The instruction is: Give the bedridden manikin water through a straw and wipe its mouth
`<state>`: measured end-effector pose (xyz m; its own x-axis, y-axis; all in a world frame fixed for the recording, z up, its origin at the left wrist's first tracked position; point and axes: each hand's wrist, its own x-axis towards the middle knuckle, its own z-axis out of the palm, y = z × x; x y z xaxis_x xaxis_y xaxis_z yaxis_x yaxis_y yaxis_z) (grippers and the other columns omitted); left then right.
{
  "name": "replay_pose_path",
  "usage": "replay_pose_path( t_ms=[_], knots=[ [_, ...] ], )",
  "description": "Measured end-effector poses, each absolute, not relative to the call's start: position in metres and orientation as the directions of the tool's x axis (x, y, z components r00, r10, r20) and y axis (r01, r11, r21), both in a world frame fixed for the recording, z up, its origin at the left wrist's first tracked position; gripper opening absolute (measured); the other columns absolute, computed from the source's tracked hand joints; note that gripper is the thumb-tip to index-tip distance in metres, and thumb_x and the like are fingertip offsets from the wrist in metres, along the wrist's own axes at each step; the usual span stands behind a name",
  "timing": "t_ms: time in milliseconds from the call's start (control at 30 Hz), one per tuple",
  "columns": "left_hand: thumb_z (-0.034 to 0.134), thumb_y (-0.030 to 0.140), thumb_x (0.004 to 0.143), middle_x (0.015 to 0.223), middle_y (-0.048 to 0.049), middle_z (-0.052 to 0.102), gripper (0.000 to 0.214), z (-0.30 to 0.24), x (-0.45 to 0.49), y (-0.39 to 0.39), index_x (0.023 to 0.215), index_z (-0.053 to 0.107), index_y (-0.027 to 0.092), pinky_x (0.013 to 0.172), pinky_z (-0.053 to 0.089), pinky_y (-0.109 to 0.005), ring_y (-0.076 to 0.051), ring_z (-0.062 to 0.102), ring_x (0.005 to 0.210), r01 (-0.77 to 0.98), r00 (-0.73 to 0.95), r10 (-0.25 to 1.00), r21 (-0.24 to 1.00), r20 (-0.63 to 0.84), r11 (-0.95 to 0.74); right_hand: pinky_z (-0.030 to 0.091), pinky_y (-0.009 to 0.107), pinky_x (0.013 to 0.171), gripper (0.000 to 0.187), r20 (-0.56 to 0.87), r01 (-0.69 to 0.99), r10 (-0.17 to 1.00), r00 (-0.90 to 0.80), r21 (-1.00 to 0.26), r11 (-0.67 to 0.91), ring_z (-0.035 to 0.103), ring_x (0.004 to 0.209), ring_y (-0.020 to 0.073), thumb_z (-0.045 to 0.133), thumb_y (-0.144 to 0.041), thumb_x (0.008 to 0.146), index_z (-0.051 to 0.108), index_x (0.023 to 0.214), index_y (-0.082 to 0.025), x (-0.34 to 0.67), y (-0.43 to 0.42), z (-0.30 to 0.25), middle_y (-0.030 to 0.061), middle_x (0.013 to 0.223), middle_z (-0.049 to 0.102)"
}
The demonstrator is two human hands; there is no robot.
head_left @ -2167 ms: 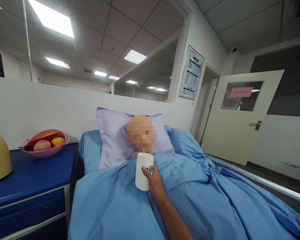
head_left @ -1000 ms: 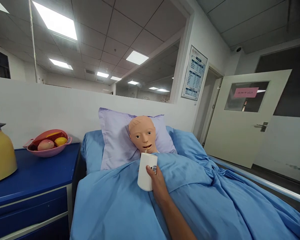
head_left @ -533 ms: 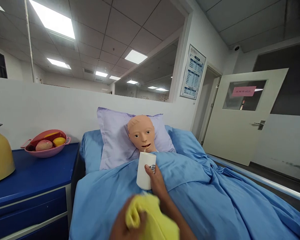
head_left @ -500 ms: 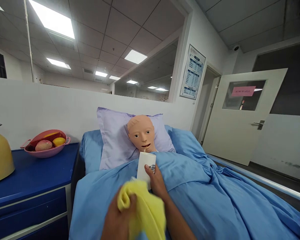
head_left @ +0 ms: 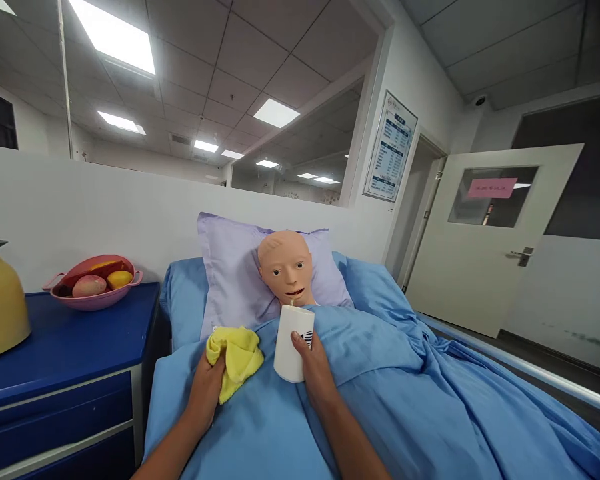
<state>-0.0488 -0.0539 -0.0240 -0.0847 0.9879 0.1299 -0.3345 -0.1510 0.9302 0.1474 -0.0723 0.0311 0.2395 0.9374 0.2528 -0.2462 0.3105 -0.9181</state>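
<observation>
A training manikin (head_left: 286, 265) lies in a bed under a blue blanket (head_left: 390, 393), its head on a lilac pillow (head_left: 230, 267). My right hand (head_left: 314, 370) is closed round a white cup (head_left: 293, 343) held just below the manikin's chin, with a straw reaching up to its mouth. My left hand (head_left: 206, 390) grips a bunched yellow cloth (head_left: 234, 357) over the blanket, to the left of the cup and below the pillow.
A blue bedside cabinet (head_left: 65, 353) stands left of the bed, bearing a pink fruit bowl (head_left: 96, 301) and a yellow kettle (head_left: 0, 303). A bed rail (head_left: 530, 367) runs along the right. An open door (head_left: 490, 233) is at the back right.
My left hand came into view from below with the yellow cloth and has moved up and left, beside the cup. The right hand and cup have stayed in place.
</observation>
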Motion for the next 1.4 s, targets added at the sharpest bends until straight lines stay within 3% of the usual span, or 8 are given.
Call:
replay_pose_path(
  t_ms=[167, 400, 667, 1233, 1400],
  knots=[
    [0.056, 0.055, 0.085, 0.129, -0.0062, 0.061, 0.053, -0.027, -0.048, -0.057, 0.127, 0.051, 0.024, 0.102, 0.044, -0.038, -0.024, 0.057, 0.117, -0.161, -0.112, 0.975, 0.965, 0.193, -0.209, 0.052, 0.031, 0.067, 0.05, 0.265, -0.232, 0.933, 0.243, -0.918, 0.321, 0.063, 0.073, 0.0187, 0.074, -0.053, 0.069, 0.063, 0.105, -0.021, 0.147, -0.073, 0.032, 0.003, 0.082, 0.068],
    [0.054, 0.053, 0.086, 0.13, -0.0083, 0.06, 0.054, -0.029, -0.05, -0.06, 0.129, 0.051, 0.021, 0.103, 0.043, -0.038, -0.025, 0.056, 0.119, -0.066, -0.131, 0.962, 0.966, 0.24, -0.25, 0.051, 0.03, 0.065, 0.051, 0.267, -0.229, 0.93, 0.253, -0.917, 0.326, 0.063, 0.072, 0.0186, 0.075, -0.053, 0.069, 0.062, 0.105, -0.019, 0.146, -0.072, 0.032, 0.0034, 0.082, 0.067],
    [0.054, 0.047, 0.087, 0.132, -0.0089, 0.059, 0.052, -0.04, -0.051, -0.055, 0.132, 0.049, 0.02, 0.106, 0.039, -0.04, -0.026, 0.054, 0.123, -0.011, -0.133, 0.943, 0.951, 0.304, -0.308, 0.051, 0.03, 0.064, 0.049, 0.259, -0.241, 0.935, 0.244, -0.917, 0.317, 0.063, 0.071, 0.0182, 0.073, -0.054, 0.071, 0.061, 0.104, -0.02, 0.146, -0.074, 0.032, 0.0023, 0.081, 0.067],
    [0.052, 0.048, 0.086, 0.132, -0.0092, 0.057, 0.051, -0.049, -0.051, -0.053, 0.129, 0.048, 0.02, 0.107, 0.037, -0.039, -0.025, 0.053, 0.122, -0.02, -0.144, 0.955, 0.964, 0.258, -0.264, 0.054, 0.031, 0.066, 0.049, 0.215, -0.285, 0.936, 0.279, -0.912, 0.294, 0.067, 0.075, 0.0205, 0.071, -0.054, 0.074, 0.058, 0.108, -0.021, 0.15, -0.067, 0.026, 0.0031, 0.088, 0.071],
    [0.055, 0.034, 0.082, 0.126, -0.0077, 0.059, 0.04, -0.042, -0.049, -0.058, 0.12, 0.055, 0.02, 0.104, 0.04, -0.038, -0.024, 0.055, 0.118, -0.006, -0.166, 0.925, 0.937, 0.342, -0.348, 0.054, 0.031, 0.065, 0.053, 0.241, -0.231, 0.896, 0.374, -0.911, 0.342, 0.065, 0.073, 0.0202, 0.074, -0.056, 0.069, 0.058, 0.106, -0.021, 0.149, -0.07, 0.027, 0.0017, 0.085, 0.069]
  ],
)
